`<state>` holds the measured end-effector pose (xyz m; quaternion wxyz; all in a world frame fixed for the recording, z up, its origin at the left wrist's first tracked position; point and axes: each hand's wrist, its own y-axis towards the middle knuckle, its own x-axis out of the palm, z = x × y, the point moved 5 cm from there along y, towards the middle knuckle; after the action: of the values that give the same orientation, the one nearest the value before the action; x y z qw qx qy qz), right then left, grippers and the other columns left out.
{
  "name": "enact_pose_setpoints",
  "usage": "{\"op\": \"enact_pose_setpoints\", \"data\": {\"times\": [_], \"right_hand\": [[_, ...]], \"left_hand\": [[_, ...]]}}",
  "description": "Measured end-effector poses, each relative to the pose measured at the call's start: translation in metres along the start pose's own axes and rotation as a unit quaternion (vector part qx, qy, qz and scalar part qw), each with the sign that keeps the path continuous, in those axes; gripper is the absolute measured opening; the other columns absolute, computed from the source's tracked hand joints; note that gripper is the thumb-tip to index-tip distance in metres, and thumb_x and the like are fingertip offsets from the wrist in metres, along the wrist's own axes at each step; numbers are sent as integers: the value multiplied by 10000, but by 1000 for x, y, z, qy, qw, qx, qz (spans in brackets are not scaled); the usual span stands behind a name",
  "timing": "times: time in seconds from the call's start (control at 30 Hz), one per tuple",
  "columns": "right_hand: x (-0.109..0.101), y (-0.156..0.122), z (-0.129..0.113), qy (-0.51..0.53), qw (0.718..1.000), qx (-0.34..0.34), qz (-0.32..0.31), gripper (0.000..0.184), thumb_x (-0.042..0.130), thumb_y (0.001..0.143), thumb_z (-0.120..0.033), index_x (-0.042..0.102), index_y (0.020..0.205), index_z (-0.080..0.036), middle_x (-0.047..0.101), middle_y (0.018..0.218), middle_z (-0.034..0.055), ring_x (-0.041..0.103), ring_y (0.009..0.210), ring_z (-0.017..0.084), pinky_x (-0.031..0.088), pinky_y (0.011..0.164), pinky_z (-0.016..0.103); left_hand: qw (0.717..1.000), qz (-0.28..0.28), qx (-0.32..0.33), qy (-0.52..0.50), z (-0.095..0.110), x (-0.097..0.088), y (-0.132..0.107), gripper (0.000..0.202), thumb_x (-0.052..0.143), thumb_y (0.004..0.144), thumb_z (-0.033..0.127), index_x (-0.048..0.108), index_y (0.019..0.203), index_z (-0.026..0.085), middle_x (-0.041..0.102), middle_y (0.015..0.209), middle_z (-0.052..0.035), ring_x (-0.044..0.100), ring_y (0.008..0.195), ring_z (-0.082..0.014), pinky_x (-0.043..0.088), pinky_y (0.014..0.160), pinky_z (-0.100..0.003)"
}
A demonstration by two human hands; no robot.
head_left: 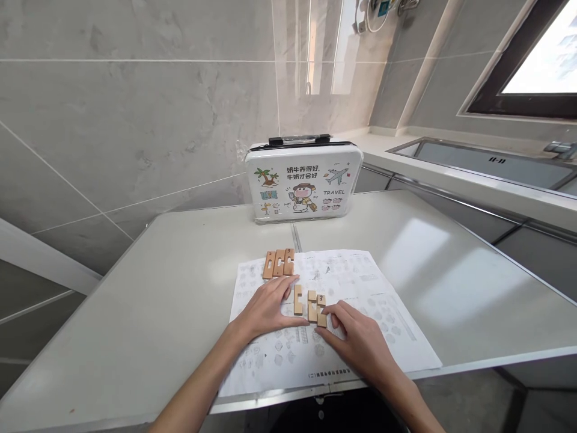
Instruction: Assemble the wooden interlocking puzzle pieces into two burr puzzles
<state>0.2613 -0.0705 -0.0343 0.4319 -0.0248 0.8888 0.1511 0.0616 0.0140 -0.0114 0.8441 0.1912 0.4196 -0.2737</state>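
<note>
Three pale notched wooden blocks lie on a printed sheet of paper (360, 282). One pale wooden block (298, 304) stands apart on the left; beside it, a middle block (312, 313) sits close against a block marked 3 (321, 320). My left hand (268, 307) arches around the left block, fingers spread, its thumb tip near the lower end of the middle block. My right hand (358, 334) has thumb and index finger on the right edge of the block marked 3. Three darker numbered wooden blocks (278, 263) lie side by side past my left fingers.
A white travel case (306, 180) with cartoon prints and a black handle stands upright against the wall at the table's back. The pale table (180, 288) has a seam down its middle. At the right are a counter with a sink (482, 162) and a window.
</note>
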Motion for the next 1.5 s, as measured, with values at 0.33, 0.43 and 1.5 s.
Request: {"op": "enact_pose_setpoints", "data": {"times": [0.33,0.43,1.5], "right_hand": [[-19,3,-2,279,956,87,30,265,613,1014,-484,626,1109,-236,686,841,26,611,671,174,512,635,291],[-19,19,-4,358,930,83,10,308,576,1036,-500,615,1182,-231,718,902,46,648,710,180,527,678,307],[16,85,11,516,844,89,-116,393,751,898,-572,591,873,-214,697,753,0,462,481,88,346,487,252]], "left_hand": [[987,28,-85,-134,-8,-6,-3,817,873,731,600,580,1413,258,672,1008,-36,650,952,-252,517,854,-367],[972,42,-91,-211,-7,-5,-2,794,899,740,505,566,1415,250,693,1007,-40,667,1020,-257,515,964,-402],[966,79,-47,-244,6,-3,-1,712,910,745,356,579,1369,271,689,1311,-71,695,1059,-247,561,947,-391]]}}
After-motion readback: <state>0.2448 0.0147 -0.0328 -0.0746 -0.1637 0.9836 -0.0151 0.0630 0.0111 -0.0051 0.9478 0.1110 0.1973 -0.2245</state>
